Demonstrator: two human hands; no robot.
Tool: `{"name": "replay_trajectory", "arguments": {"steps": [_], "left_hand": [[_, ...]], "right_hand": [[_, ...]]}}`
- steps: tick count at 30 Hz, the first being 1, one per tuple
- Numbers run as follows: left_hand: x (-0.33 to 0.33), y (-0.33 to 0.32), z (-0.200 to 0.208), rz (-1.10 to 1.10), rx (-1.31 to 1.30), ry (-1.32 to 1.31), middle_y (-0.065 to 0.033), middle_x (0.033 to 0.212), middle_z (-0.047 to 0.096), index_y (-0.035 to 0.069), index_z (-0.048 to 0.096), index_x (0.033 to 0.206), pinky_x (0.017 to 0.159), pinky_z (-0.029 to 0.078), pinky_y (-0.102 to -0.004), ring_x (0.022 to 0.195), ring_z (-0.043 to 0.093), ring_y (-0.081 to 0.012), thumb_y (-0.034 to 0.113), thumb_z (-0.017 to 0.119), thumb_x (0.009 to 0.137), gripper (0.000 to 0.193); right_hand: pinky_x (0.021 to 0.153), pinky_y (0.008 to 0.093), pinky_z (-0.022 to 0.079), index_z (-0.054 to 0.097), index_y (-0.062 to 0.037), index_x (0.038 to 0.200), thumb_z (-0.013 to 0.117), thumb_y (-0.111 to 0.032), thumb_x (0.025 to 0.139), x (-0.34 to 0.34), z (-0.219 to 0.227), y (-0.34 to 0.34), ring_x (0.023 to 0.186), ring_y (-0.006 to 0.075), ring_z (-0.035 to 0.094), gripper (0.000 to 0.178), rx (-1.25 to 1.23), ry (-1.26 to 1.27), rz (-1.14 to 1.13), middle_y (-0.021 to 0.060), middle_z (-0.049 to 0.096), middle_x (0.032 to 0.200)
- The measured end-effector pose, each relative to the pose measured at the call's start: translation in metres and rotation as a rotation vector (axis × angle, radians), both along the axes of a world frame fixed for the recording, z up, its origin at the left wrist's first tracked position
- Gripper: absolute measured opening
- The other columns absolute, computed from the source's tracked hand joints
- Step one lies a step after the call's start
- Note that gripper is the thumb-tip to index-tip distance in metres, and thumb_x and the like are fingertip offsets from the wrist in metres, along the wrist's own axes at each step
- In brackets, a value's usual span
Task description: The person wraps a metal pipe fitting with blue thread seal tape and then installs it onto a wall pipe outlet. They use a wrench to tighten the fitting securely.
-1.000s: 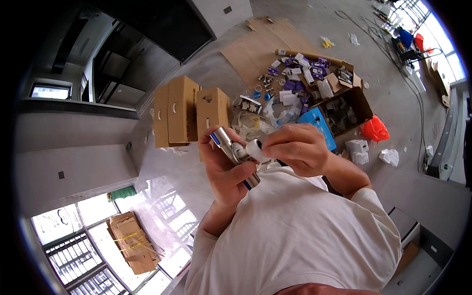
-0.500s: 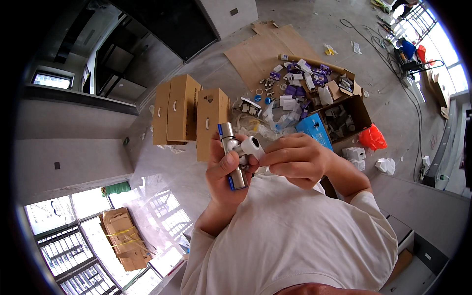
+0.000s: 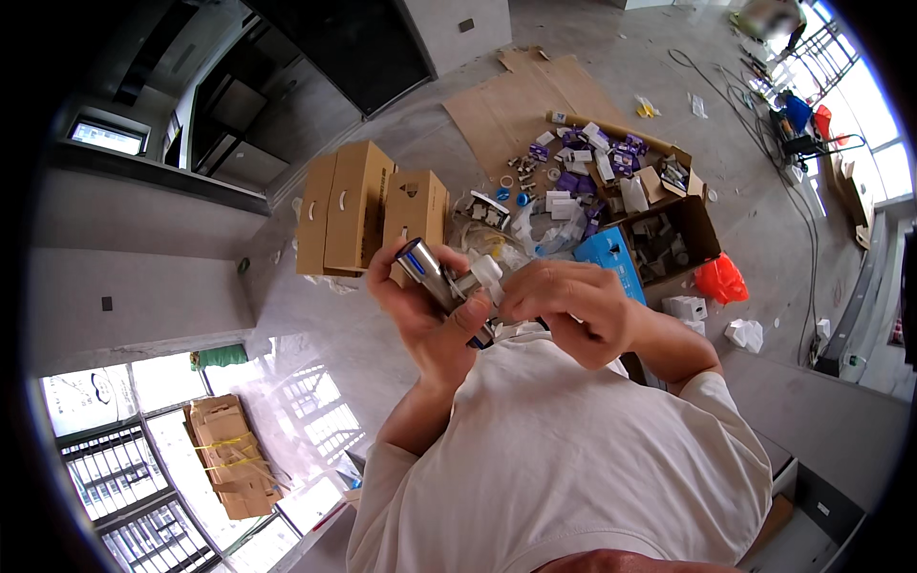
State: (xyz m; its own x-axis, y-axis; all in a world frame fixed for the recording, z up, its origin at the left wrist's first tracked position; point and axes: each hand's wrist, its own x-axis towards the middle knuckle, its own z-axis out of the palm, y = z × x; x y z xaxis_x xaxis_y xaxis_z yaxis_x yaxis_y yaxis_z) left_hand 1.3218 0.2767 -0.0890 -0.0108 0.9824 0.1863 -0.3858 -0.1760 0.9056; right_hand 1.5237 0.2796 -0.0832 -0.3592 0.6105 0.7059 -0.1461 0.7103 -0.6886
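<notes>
My left hand (image 3: pixel 425 329) is wrapped round a silver metal valve (image 3: pixel 426 267) with blue marks on its rounded ends. The valve is tilted, its upper end leaning to the left. From its side sticks out an outlet with a white piece (image 3: pixel 486 271) around its end; whether this is tape or a plastic cap I cannot tell. My right hand (image 3: pixel 578 306) is closed beside that white piece, thumb and fingers pinched together at its right edge. Whatever lies between those fingertips is hidden.
Brown cartons (image 3: pixel 349 205) stand ahead on the left. Purple and white small boxes (image 3: pixel 573 158) lie scattered by an open carton (image 3: pixel 702 224), a blue box (image 3: pixel 611 256) and a red plastic bag (image 3: pixel 721 279). Cables (image 3: pixel 798 191) run along the floor at right. Another person (image 3: pixel 772 17) is far off.
My left hand has turned the valve, so its upper end has swung left and the outlet's dark opening no longer shows. My right fingers have curled in more tightly by the white piece.
</notes>
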Motion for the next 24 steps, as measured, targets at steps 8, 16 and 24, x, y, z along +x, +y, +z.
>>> {"name": "replay_trajectory", "arguments": {"steps": [8, 16, 24], "left_hand": [[-0.019, 0.01, -0.005, -0.068, 0.225, 0.21, -0.009, 0.11, 0.058, 0.008, 0.034, 0.154, 0.082, 0.049, -0.0265, 0.096, 0.056, -0.0146, 0.011, 0.094, 0.072, 0.102], [-0.027, 0.0, -0.004, -0.179, 0.198, 0.393, -0.0075, 0.116, 0.05, 0.005, 0.036, 0.147, 0.086, 0.047, -0.0301, 0.1, 0.051, -0.0151, -0.003, 0.09, 0.068, 0.096], [-0.022, -0.012, -0.002, -0.136, 0.164, 0.388, -0.0065, 0.103, 0.054, 0.008, 0.04, 0.129, 0.078, 0.047, -0.0277, 0.089, 0.053, -0.013, -0.008, 0.082, 0.072, 0.073]], "right_hand": [[0.096, 0.0419, 0.056, 0.063, 0.008, 0.117, 0.043, 0.016, 0.086, 0.007, 0.012, -0.009, 0.109, 0.0342, 0.073, 0.038, -0.412, 0.002, 0.122, 0.0232, 0.073, 0.114], [0.106, 0.0414, 0.053, 0.058, 0.0105, 0.131, 0.041, 0.014, 0.089, 0.002, 0.019, -0.015, 0.123, 0.0306, 0.068, 0.046, -0.59, 0.064, 0.196, 0.0225, 0.068, 0.13], [0.106, 0.0436, 0.053, 0.059, 0.0048, 0.134, 0.057, 0.013, 0.089, -0.006, 0.013, -0.016, 0.124, 0.0344, 0.067, 0.046, -0.434, -0.084, -0.079, 0.0227, 0.065, 0.134]]}}
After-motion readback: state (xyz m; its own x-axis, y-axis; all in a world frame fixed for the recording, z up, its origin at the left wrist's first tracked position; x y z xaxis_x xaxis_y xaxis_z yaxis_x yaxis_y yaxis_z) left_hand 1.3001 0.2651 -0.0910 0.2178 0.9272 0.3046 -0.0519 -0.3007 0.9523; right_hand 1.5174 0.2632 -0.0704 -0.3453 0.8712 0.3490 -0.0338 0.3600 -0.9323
